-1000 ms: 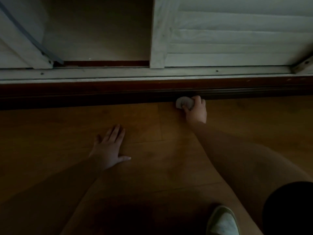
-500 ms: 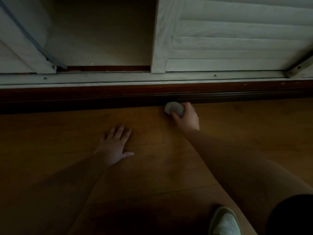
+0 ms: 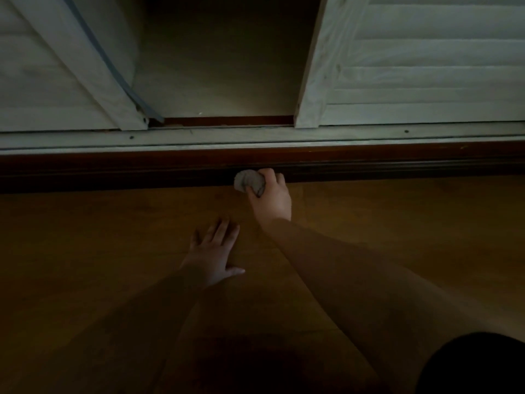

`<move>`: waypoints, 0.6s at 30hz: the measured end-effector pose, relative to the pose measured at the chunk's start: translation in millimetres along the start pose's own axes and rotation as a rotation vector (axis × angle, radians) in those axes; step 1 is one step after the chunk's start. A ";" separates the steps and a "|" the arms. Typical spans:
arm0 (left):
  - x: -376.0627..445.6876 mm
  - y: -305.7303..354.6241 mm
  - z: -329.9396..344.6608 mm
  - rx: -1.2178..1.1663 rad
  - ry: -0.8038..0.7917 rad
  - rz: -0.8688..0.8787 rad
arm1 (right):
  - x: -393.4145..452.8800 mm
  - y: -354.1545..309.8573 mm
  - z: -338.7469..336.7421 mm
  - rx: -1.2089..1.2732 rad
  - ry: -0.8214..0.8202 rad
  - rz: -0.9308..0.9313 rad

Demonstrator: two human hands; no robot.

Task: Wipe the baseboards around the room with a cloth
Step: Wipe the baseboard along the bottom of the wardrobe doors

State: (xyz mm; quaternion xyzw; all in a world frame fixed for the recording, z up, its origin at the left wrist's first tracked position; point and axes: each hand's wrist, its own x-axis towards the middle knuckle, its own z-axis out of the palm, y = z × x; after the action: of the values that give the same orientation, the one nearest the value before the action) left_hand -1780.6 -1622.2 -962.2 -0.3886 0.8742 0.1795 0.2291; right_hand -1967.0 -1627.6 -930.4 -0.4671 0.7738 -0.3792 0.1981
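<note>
- Our right hand [image 3: 271, 199] has its fingers curled round a small, pale, wadded cloth [image 3: 249, 182], and we press that wad against the lower face of the dark baseboard [image 3: 113, 173], right where it meets the floor.
- Our left hand [image 3: 211, 253] lies flat on the wooden floor [image 3: 85, 237], fingers spread and straight, holding nothing; we judge it is propping us up as we lean in.
- The baseboard runs the whole width of the view, under the pale sliding-door track [image 3: 341, 135]. Above that stand two white louvred doors [image 3: 426, 66] with a dark gap between them.
- How far along are we? The light is too dim for us to tell wiped wood from unwiped, so nothing shows which stretch is done.
- The cloth sits near the middle of this run, with long lengths of board to either side, and the task covers the whole room. We reckon plenty is left.
</note>
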 end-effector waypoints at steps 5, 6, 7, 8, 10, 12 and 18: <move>4.0 3.3 -0.3 0.023 0.001 -0.014 | 5.7 17.5 -13.3 0.003 -0.010 -0.036; 6.0 3.9 -0.6 0.024 0.006 -0.016 | 6.8 22.9 -18.3 0.012 0.002 -0.033; 7.9 4.6 -0.7 0.027 0.015 -0.020 | 8.1 29.2 -24.6 0.015 0.011 -0.026; 10.1 5.6 -0.7 0.035 0.024 -0.025 | 9.6 36.2 -32.3 0.010 0.015 -0.019; 13.2 5.9 -0.5 0.053 0.027 -0.026 | 12.7 50.9 -49.9 -0.012 0.017 -0.013; 17.9 6.2 -2.2 0.072 0.010 0.002 | 15.2 66.9 -71.9 -0.035 0.023 -0.015; 33.1 15.4 -18.5 0.103 -0.019 0.071 | 17.9 106.8 -130.9 -0.061 0.058 0.091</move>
State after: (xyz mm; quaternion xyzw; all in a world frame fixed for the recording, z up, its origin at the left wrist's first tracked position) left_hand -1816.8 -1641.3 -962.6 -0.3435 0.8933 0.1458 0.2504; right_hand -2123.3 -1561.2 -929.0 -0.4261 0.8108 -0.3596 0.1782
